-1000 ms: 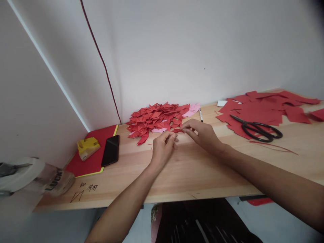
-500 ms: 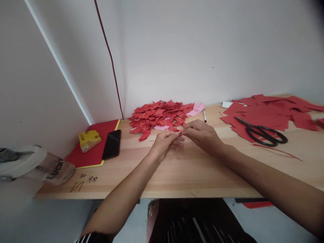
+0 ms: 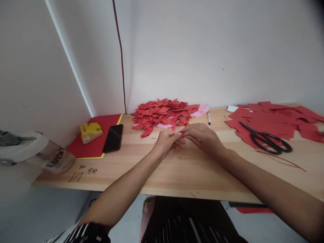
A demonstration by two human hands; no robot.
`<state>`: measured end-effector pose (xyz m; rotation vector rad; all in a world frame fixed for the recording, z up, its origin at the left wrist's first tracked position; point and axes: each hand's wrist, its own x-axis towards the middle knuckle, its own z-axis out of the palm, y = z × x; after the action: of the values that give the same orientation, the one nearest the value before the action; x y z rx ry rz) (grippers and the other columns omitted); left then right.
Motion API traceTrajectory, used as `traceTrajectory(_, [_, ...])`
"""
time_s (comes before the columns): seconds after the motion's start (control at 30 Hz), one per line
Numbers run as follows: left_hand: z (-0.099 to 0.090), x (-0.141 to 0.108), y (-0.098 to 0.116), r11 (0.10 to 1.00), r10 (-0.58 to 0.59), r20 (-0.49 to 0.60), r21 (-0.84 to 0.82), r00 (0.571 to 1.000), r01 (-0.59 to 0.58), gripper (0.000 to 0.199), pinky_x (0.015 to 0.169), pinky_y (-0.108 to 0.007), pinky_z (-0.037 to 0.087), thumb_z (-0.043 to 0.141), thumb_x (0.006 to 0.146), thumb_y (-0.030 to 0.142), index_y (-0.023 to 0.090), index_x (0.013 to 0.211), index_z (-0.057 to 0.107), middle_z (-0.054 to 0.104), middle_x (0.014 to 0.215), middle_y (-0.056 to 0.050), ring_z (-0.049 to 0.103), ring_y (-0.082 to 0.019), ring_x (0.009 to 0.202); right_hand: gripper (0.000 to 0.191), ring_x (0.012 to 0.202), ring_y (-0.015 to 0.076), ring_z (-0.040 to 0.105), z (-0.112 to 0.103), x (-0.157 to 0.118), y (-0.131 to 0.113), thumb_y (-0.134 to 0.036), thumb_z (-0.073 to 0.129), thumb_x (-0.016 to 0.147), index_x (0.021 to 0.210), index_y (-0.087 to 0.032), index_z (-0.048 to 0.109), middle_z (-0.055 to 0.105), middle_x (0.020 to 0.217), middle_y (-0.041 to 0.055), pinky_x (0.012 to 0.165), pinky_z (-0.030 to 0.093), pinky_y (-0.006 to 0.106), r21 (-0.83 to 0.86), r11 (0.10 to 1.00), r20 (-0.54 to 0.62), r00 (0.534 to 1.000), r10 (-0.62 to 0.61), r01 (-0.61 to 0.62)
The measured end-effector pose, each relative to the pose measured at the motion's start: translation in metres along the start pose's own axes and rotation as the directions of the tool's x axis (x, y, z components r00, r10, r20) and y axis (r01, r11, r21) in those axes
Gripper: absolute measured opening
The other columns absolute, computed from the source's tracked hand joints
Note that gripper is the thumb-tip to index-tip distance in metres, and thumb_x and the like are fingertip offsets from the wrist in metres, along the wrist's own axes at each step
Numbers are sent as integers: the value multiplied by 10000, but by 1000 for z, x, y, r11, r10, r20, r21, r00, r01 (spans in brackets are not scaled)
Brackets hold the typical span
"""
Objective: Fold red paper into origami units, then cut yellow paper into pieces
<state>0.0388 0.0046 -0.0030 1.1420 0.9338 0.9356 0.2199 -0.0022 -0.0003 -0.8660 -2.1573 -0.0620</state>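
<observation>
Between my two hands is a small piece of red paper, mostly covered by the fingers. My left hand pinches it from the left, thumb on top. From the right, my right hand closes its fingertips on the same piece. Both hands are just above the wooden table. Right behind them lies a heap of folded red paper pieces, with some pink paper at its right edge.
Black-handled scissors rest on flat red paper pieces at the right. A marker lies near the wall. At the left are a phone, a yellow packet, a red sheet and a clear bottle.
The view has turned and tilted slightly. My hands remain together on the red paper, with the right fingers a little more extended over it.
</observation>
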Motion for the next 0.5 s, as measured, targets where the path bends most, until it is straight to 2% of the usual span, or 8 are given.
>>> traceTrajectory(0.17, [3,-1,1,999,34,-53,-3,998,-35,215,446,-175,397,653,817,272,113,677,616,693,651,-59,609,-89,493,118,888,230,593,2,-1,2,-262,552,929,888,-229,658,664,921,94,764,483,366,46,994,-41,995,96,-94])
traceTrajectory(0.33, [4,-1,1,997,75,-42,16,996,-75,176,450,-182,404,647,806,249,115,693,626,696,660,-60,616,-94,497,87,794,202,590,3,2,3,-259,569,916,909,-224,648,667,854,55,685,461,326,205,958,31,980,199,-201])
traceTrajectory(0.5, [5,0,0,992,124,-71,41,990,-122,164,443,-167,413,631,803,235,115,692,625,687,655,-53,612,-84,494,94,714,171,566,3,3,2,-271,596,893,872,-212,665,677,828,36,645,434,295,271,905,71,945,320,-327])
